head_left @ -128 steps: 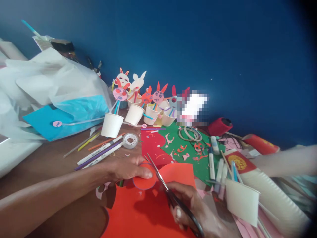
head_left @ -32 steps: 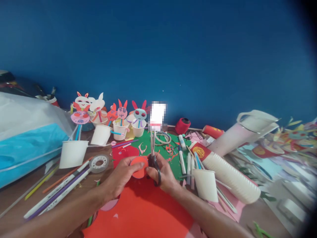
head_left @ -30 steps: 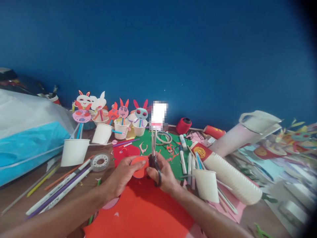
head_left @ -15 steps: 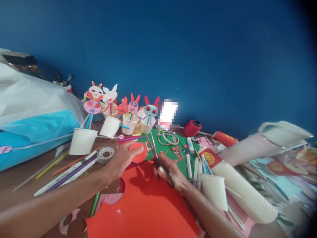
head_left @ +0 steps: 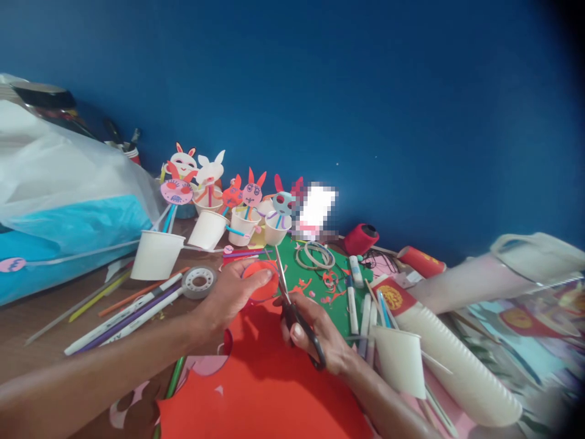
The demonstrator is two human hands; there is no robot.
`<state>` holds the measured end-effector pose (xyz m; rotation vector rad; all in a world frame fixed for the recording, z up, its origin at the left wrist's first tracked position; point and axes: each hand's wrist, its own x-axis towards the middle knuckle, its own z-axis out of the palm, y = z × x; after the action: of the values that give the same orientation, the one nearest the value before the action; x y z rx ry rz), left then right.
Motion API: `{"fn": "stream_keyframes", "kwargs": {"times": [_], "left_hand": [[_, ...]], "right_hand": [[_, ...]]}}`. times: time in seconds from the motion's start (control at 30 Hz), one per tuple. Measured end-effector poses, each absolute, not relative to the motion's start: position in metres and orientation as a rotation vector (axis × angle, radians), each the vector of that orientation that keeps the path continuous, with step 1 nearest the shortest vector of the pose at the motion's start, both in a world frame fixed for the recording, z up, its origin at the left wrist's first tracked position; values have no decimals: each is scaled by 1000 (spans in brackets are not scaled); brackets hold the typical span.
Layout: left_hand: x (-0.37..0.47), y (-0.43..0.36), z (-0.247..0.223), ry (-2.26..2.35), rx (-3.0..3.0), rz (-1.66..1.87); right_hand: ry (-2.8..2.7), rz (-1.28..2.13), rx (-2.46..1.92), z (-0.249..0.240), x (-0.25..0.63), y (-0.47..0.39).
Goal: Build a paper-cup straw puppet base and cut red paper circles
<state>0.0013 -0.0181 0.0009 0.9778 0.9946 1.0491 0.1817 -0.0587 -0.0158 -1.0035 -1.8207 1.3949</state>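
My left hand (head_left: 228, 289) pinches a round red-orange paper piece (head_left: 261, 288) between thumb and fingers. In my right hand (head_left: 311, 326) are black-handled scissors (head_left: 286, 286), with the blades pointing up and away, beside the right edge of the round piece. Below both hands lies a large red-orange sheet (head_left: 269, 390) with a curved cut in its left edge. Red paper scraps (head_left: 329, 281) are scattered on a green sheet (head_left: 338, 317) to the right of the scissors.
Paper cups (head_left: 156, 256) with rabbit-faced paper figures stand behind my hands. A tape roll (head_left: 199, 281) and pens lie left. Markers (head_left: 352, 308), a leaning cup (head_left: 397, 360) and stacked cups (head_left: 450, 353) are right. A bag (head_left: 68, 183) sits far left.
The scissor blades have come closer together, and they now stand right against the round piece's edge. The whole view has shifted slightly.
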Motion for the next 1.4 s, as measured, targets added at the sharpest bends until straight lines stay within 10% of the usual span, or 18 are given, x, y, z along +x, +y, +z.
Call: {"fn": "stream_keyframes", "kwargs": {"times": [1.4], "left_hand": [[2, -20, 8, 1087, 1047, 967]], "right_hand": [[-1648, 1486, -974, -25, 177, -61]]}}
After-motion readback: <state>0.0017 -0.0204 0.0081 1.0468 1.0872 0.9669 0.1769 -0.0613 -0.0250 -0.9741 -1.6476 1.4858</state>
